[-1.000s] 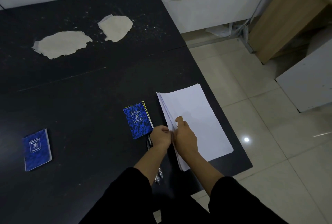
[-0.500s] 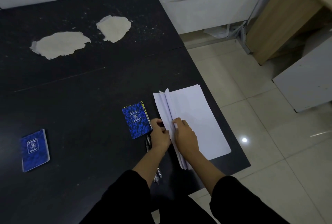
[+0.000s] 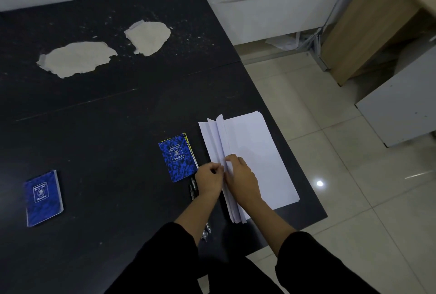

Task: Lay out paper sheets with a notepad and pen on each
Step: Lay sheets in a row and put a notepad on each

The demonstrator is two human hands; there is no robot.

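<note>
We have the paper stack (image 3: pixel 254 159) at the table's (image 3: pixel 118 116) right edge, beside 1 notepad (image 3: pixel 178 157). Our left hand (image 3: pixel 208 179) and right hand (image 3: pixel 243 180) pinch its fanned left edge. Sheets look thin, floppy and clingy; we'd peel 1 by its edge.

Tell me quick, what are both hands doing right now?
Left hand: closed, pinching the lifted edges of sheets from the paper stack.
Right hand: pressing on the paper stack, fingers parting the sheets.

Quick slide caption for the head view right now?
Both hands, left hand and right hand, separate sheets at the paper stack edge beside a blue notepad.
</note>
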